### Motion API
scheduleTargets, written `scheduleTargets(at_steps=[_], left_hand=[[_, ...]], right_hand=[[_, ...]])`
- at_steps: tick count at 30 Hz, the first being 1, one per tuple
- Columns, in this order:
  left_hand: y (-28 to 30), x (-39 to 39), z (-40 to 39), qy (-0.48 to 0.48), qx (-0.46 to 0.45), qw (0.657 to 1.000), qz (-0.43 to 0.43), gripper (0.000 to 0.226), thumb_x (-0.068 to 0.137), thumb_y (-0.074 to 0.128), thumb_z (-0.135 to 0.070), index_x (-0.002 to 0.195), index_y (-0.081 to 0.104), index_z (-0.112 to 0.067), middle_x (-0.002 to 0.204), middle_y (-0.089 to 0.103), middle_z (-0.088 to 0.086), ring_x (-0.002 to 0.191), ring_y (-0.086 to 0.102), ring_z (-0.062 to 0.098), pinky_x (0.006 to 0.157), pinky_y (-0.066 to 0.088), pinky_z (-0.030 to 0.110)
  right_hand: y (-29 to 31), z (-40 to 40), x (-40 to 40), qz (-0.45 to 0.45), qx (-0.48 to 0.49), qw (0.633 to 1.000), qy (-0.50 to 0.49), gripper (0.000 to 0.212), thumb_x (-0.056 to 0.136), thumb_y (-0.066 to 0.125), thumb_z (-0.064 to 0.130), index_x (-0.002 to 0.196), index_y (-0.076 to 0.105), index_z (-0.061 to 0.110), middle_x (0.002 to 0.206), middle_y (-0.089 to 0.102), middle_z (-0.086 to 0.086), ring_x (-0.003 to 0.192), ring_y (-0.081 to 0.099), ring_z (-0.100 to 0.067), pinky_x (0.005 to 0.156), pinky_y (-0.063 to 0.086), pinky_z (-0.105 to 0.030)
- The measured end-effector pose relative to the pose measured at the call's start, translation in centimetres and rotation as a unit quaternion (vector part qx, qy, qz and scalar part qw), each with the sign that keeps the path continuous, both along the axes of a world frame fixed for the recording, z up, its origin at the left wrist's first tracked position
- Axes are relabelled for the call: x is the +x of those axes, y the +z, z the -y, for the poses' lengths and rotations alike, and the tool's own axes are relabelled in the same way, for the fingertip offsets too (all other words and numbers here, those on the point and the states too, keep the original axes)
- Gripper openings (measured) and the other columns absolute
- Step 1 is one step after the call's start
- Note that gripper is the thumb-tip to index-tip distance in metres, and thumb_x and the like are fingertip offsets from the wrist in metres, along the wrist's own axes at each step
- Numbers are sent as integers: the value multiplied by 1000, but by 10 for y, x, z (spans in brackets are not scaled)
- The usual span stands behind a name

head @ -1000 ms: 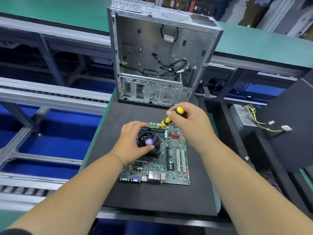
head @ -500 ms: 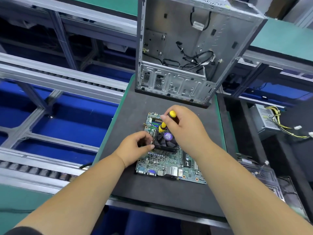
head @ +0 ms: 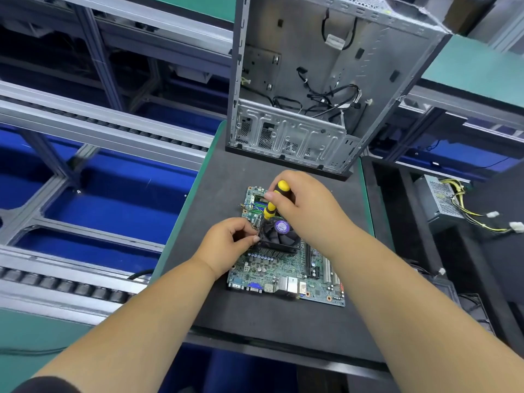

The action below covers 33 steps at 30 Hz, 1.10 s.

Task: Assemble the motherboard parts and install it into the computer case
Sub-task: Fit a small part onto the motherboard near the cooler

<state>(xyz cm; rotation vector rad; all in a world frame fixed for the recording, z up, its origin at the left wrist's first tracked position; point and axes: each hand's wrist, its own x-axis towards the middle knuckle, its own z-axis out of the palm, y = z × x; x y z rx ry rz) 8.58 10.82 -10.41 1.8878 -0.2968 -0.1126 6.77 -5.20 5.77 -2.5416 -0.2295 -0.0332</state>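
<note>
Green motherboard (head: pixel 286 273) flat on mat; right hand (head: pixel 306 205) grips yellow-black screwdriver (head: pixel 273 201); left hand (head: pixel 226 245) pinches black cooler fan (head: pixel 279 235).

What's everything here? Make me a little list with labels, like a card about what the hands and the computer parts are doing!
place: black mat on a workbench
left hand: fingers curled at the left edge of the cooler fan
right hand: grips a yellow-and-black screwdriver, tip down by the fan's far-left corner
motherboard: flat on the mat, fan on top
computer case: upright behind the board, open, loose cables inside, no board in it
power supply: off to the right, yellow wires trailing
</note>
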Motion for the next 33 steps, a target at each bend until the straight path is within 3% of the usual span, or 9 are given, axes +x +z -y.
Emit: scheduleTargets(at_steps=[2, 6, 13, 20, 24, 28, 31, 33], left_hand=[[-2, 1, 0, 1, -7, 1000, -1, 24, 81, 77, -13, 71, 63, -31, 76, 65, -15, 74, 57, -2, 70, 45, 11], [-6, 2, -1, -3, -19, 1000, -11, 21, 81, 76, -14, 71, 63, -27, 78, 65, -19, 74, 58, -3, 70, 46, 10], [-13, 1, 1, 10, -36, 999, -19, 26, 81, 76, -17, 74, 64, -39, 83, 66, -19, 78, 59, -2, 72, 44, 9], [-11, 0, 2, 15, -38, 999, -31, 25, 82, 75, -16, 73, 64, -36, 78, 65, -16, 73, 57, -2, 70, 45, 10], [-9, -3, 2, 21, -27, 999, -31, 24, 83, 75, -18, 74, 63, -36, 75, 63, -20, 70, 55, -5, 66, 42, 6], [-10, -4, 4, 23, -25, 999, -30, 24, 84, 73, -17, 75, 61, -36, 77, 62, -20, 71, 54, -5, 68, 43, 8], [-9, -5, 5, 36, -34, 998, -38, 25, 84, 73, -14, 72, 61, -33, 79, 63, -12, 75, 56, 0, 73, 45, 13], [-7, -6, 5, 36, -23, 998, -41, 28, 84, 73, -15, 69, 60, -34, 76, 61, -16, 73, 53, -2, 71, 43, 12]], right_hand=[[3, -2, 2, -3, -13, 1000, 6, 14, 97, 58, 34, 96, 61, 21, 94, 56, 7, 83, 47, -7, 66, 34, -14], [11, -7, 3, -18, -38, 999, 28, 15, 97, 59, 33, 100, 62, 18, 100, 58, 4, 92, 51, -13, 75, 39, -29], [36, -6, 10, -83, -140, 984, 78, 8, 93, 65, 28, 100, 65, 24, 94, 55, 11, 87, 51, -11, 70, 32, -26], [47, -14, 12, -111, -248, 952, 140, 16, 93, 66, 25, 109, 64, 23, 111, 59, 1, 96, 52, -17, 75, 39, -29], [45, -21, 15, -65, -395, 901, 165, 21, 89, 67, 16, 103, 51, 17, 96, 54, 0, 88, 53, -23, 71, 48, -35], [42, -35, 18, -44, -471, 852, 222, 31, 88, 61, 9, 96, 31, 16, 74, 38, 1, 60, 40, -18, 48, 32, -31], [39, -47, 17, -25, -515, 816, 261, 24, 89, 57, 6, 97, 36, 13, 70, 37, 1, 54, 35, -16, 44, 26, -29], [39, -49, 20, -23, -541, 797, 268, 20, 87, 61, 6, 101, 50, 13, 69, 39, 2, 53, 35, -16, 43, 26, -28]])
